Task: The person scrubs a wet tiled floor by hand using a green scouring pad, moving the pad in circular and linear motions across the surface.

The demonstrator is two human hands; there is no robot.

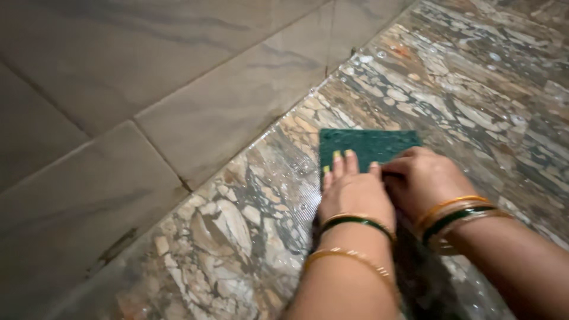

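Wet stone counter (pixel 249 225): left hand (pixel 355 192), right hand (pixel 424 178) flat on scrub pad (pixel 367 145).

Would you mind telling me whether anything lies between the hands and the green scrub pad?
Nothing visible does. Both the left hand and the right hand already rest directly on the near edge of the green scrub pad, which lies flat on the wet patterned floor.

Dim, warm light throughout. Small glints of glare shine on the wet patterned floor (pixel 415 77) at far right. The near left is darker, and the whole picture is softly blurred.
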